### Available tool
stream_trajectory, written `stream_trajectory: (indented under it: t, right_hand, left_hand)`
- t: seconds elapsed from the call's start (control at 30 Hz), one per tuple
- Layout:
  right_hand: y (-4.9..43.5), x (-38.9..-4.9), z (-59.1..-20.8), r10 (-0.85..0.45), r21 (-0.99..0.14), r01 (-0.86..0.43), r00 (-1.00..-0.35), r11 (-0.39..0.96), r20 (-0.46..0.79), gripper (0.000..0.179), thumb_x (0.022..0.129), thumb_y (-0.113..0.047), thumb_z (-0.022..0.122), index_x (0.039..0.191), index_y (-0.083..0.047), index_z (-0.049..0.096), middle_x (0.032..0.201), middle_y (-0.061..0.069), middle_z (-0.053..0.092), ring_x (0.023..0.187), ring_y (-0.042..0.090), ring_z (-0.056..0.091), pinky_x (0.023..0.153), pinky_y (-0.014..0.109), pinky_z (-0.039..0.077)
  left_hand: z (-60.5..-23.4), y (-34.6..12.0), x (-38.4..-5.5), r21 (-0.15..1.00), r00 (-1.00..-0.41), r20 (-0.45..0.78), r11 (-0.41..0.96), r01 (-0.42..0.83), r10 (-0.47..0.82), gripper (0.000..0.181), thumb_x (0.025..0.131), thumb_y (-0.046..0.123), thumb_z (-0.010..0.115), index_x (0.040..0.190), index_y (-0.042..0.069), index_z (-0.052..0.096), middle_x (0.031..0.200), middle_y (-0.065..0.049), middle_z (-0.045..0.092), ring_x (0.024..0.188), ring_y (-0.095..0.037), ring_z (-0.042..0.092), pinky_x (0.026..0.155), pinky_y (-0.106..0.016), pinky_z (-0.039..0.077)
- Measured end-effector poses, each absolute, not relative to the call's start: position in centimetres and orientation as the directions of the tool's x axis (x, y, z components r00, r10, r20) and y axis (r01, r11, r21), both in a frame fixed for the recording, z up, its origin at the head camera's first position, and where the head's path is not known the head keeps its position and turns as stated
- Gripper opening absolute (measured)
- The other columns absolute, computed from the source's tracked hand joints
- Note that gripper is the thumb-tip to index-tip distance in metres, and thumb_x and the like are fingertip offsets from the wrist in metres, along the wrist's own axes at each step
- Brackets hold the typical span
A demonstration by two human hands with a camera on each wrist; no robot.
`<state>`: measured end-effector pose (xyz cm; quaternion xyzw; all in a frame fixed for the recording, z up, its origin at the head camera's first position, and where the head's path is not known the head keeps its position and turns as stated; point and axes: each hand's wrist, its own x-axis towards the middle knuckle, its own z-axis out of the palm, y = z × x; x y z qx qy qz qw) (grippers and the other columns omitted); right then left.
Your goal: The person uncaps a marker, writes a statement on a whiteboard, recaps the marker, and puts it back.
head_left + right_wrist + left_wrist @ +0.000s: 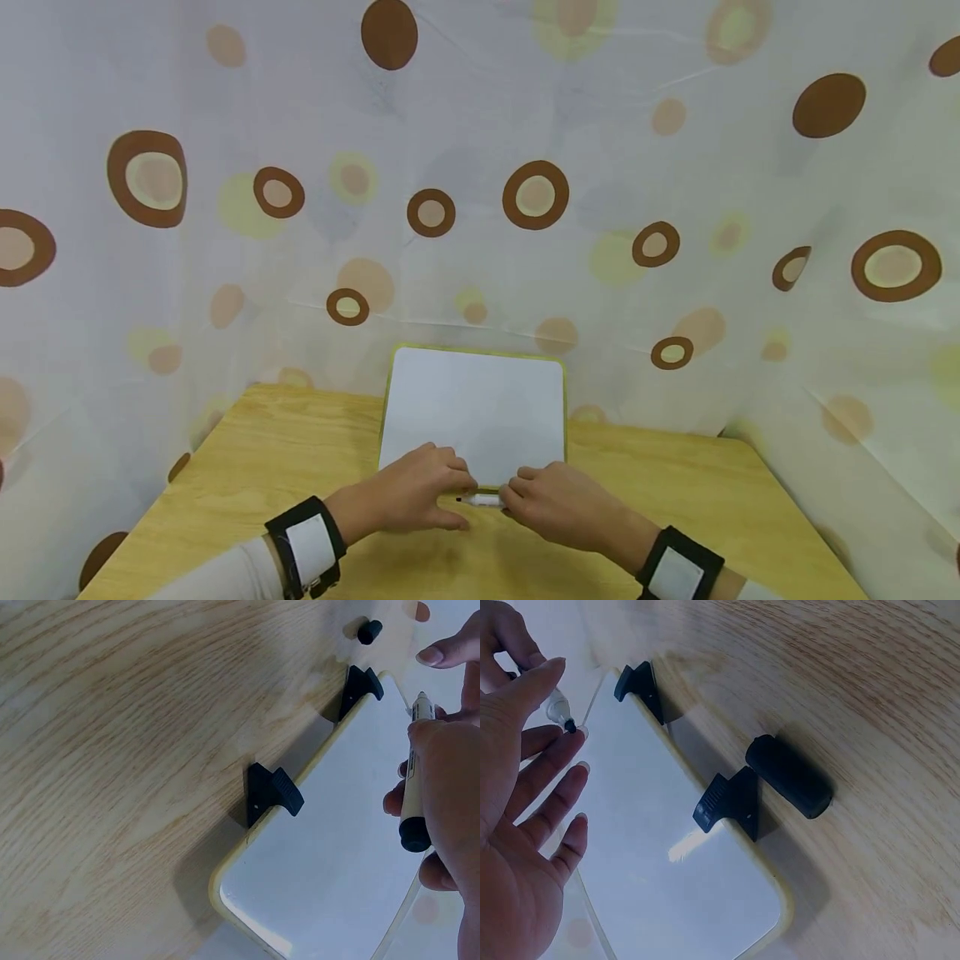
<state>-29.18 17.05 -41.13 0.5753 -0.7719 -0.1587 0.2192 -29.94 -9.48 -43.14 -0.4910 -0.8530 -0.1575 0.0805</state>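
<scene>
White marker (pixel 483 500), smooth plastic barrel, is clamped in the right hand (pixel 562 504), lying crosswise with its black nib (pixel 570 726) aimed at the left hand (pixel 416 492). Left hand grips nothing: fingers spread, thumb apart. Hands are separate, marker between them; nib sits just beside the left fingers, can't tell if touching. Glossy whiteboard (pixel 480 408) with rounded corners and a thin yellow rim stands right behind, on the table (pixel 315 467), pale wood with streaky grain. Backdrop sheet (pixel 450 125) is creased, printed with brown and beige ovals. Both wrist views give 2 wedge-shaped black clips (pixel 731 802) on the board's lower edge plus a matte black cylinder (pixel 789 776) lying on the table near 1 clip; head view hides the cylinder. Only the right wrist view shows the marker's black rear end (pixel 414 834) clearly.
</scene>
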Motion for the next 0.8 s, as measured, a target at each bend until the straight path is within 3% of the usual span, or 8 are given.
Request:
stream_trajectory:
  t: [0.33, 0.57, 0.8]
  right_hand:
    - [16.7, -30.3, -41.2, -0.957, 0.499, -0.817, -0.247, 0.290, 0.152, 0.028, 0.096, -0.033, 0.073, 0.082, -0.017, 0.054, 0.064, -0.011, 0.044, 0.055, 0.002, 0.036, 0.044, 0.018, 0.024]
    - [16.3, -29.9, -41.7, -0.957, 0.481, -0.827, -0.248, 0.291, 0.153, 0.025, 0.097, -0.032, 0.073, 0.084, -0.017, 0.056, 0.065, -0.011, 0.046, 0.055, 0.001, 0.033, 0.045, 0.017, 0.021]
    - [16.2, -30.4, -41.1, -0.955, 0.517, -0.805, -0.217, 0.293, 0.204, 0.031, 0.093, -0.033, 0.077, 0.082, -0.017, 0.054, 0.063, -0.010, 0.041, 0.055, 0.003, 0.028, 0.047, 0.020, 0.015]
  left_hand:
    - [-43.4, -9.4, -30.8, 0.246, -0.472, 0.354, 0.407, 0.880, 0.807, 0.018, 0.091, 0.028, 0.080, 0.104, 0.015, 0.079, 0.095, 0.006, 0.072, 0.084, -0.003, 0.061, 0.075, -0.020, 0.046]
    - [-43.7, -9.0, -30.4, 0.321, -0.515, 0.326, 0.420, 0.849, 0.793, 0.013, 0.093, 0.022, 0.078, 0.101, 0.012, 0.080, 0.091, 0.007, 0.071, 0.081, -0.001, 0.058, 0.074, -0.015, 0.044]
    - [-43.4, -8.9, -30.9, 0.247, -0.479, 0.382, 0.412, 0.877, 0.790, 0.007, 0.092, 0.017, 0.079, 0.097, 0.012, 0.079, 0.087, 0.008, 0.068, 0.080, -0.005, 0.059, 0.075, -0.019, 0.045]
